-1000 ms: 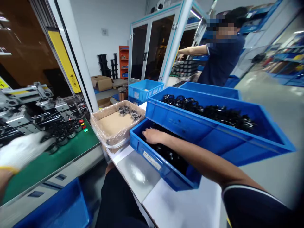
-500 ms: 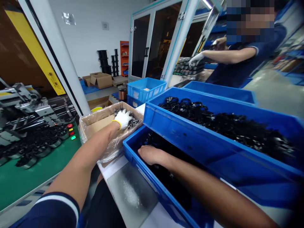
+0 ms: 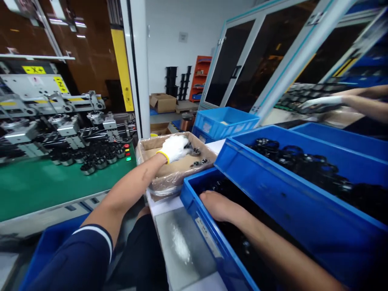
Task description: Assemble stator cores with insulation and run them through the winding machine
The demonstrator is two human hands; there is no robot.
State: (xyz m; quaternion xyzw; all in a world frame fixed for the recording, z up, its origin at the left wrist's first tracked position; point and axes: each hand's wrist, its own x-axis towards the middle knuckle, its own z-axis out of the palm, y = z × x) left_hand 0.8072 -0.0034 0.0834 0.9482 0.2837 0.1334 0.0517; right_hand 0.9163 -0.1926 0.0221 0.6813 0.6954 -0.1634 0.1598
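Observation:
My left hand (image 3: pixel 175 148), in a white knit glove with a yellow cuff, is inside a cardboard box (image 3: pixel 165 178) lined with clear plastic. Its fingers curl round small metal rings (image 3: pixel 189 148), blurred by motion. A few more rings (image 3: pixel 200 162) lie on the box's brown bottom beside it. Bare, my right hand (image 3: pixel 218 205) reaches down into a long blue bin (image 3: pixel 194 206) of black parts. Its fingers point down out of sight, so what they hold is hidden.
Another blue bin (image 3: pixel 291 190), heaped with black ring parts (image 3: pixel 303 161), sits above the right one. Left is a machine with a green table (image 3: pixel 39 184) and several metal-and-black rings (image 3: pixel 97 159). A co-worker's gloved hand (image 3: pixel 323 102) is at far right. Light-blue crates (image 3: pixel 227 119) stand behind.
The view has swung left, showing more of the machine. My left hand has gone from spread over the rings to curled round some. My right hand stays in the blue bin.

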